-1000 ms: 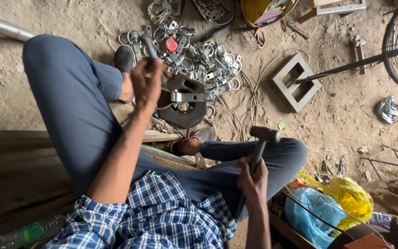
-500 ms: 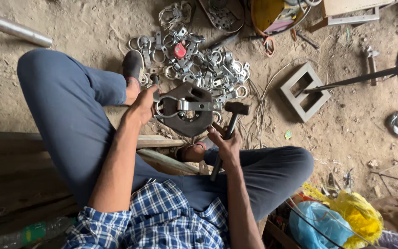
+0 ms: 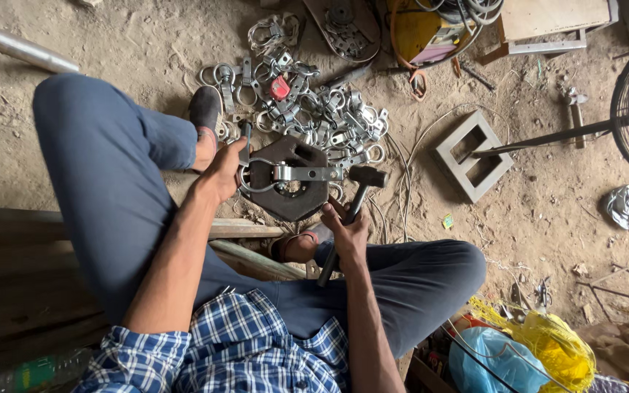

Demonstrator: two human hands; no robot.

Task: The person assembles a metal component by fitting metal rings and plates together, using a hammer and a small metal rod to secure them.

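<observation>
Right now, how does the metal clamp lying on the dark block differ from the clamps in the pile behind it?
The clamp on the block lies alone and flat on the dark hexagonal block, while the pile of clamps lies tangled on the sandy ground. The left hand steadies the single clamp at its ring end; no hand touches the pile. The hammer in the right hand has its head close to the single clamp, away from the pile. Both look like the same shiny silver metal.

Trousers (image 3: 111, 182) were slate blue; shirt (image 3: 234, 349) blue-and-white plaid. Hammer (image 3: 354, 196) had a black head and dark handle. Heavy block (image 3: 285, 189) was rusty dark brown, clamp rings (image 3: 307, 109) shiny silver, one red piece (image 3: 279, 88). Bags: yellow (image 3: 555, 349) and light blue (image 3: 489, 364). Ground (image 3: 547, 218) sandy tan.
</observation>
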